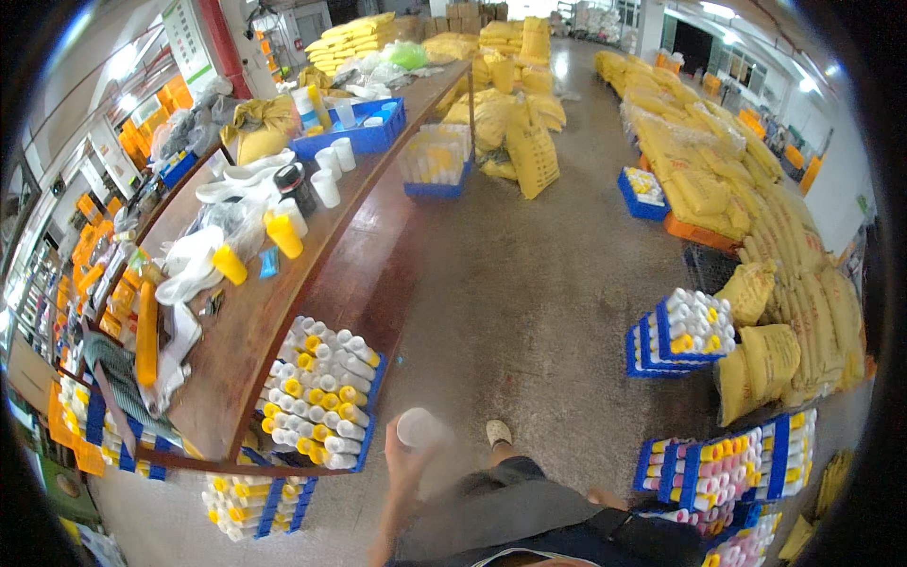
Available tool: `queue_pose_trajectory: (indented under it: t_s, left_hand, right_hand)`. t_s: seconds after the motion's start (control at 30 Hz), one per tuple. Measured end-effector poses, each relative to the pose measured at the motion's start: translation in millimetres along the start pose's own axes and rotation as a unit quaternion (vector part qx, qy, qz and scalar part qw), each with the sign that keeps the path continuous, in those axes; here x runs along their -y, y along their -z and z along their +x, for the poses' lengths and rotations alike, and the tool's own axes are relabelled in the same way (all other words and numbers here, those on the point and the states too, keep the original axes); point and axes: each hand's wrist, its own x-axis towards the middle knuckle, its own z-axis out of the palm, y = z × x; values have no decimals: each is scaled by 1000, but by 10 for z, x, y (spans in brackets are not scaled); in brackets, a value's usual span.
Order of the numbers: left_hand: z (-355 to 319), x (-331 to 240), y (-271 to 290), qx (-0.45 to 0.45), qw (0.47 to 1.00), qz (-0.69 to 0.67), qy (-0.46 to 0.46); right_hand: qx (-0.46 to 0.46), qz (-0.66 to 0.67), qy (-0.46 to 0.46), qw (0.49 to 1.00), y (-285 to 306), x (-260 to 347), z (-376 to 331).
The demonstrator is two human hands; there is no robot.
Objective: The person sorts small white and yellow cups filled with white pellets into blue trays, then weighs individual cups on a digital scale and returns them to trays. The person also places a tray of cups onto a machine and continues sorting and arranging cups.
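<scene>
My left hand (pixel 404 461) is closed round a white cup (pixel 417 429) in front of me, with the cup's round end facing up. The cup's right side is smeared by motion. Just left of that hand, under the table's near end, is a blue crate (pixel 370 408) packed with rows of white and yellow cups (pixel 321 383) lying on their sides. At the right edge of my grey apron (pixel 510 506) shows a small patch of bare skin; I cannot make out whether it is my right hand or my leg.
A long brown table (pixel 255 345) at left carries yellow cups (pixel 282 234), white cups (pixel 325 187), plastic bags and a blue tray (pixel 392 123). At right stand stacked blue crates (pixel 652 345) of cups and piled yellow sacks (pixel 694 175). More cup crates (pixel 694 472) stand close on my right.
</scene>
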Motion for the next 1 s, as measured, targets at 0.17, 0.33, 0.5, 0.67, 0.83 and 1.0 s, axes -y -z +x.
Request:
queue_pose_trajectory:
  t_s: [0.17, 0.33, 0.5, 0.67, 0.83, 1.0]
  left_hand:
    - [1485, -553, -243, -62, 997, 41, -34]
    - [3006, -791, -322, -160, 986, -21, -46]
    - [4652, -1031, -306, -163, 980, 22, -115]
    - [5962, -1648, -373, -178, 972, -72, -138]
    - [6992, -1902, -388, -274, 948, -26, -162]
    - [7715, -1855, -569, -454, 871, 28, -187]
  right_hand:
    - [-75, -148, 54, 985, 2385, 3832, 1629]
    - [-255, -42, 458, 851, 4112, 7417, 1947]
    - [-181, 79, 530, 825, 4787, 9471, 1932]
    - [-186, 79, 565, 800, 5642, 10549, 2095]
    - [-154, 109, 591, 784, 6537, 11765, 2584]
    - [-117, -137, 807, 563, 6876, 13221, 3176]
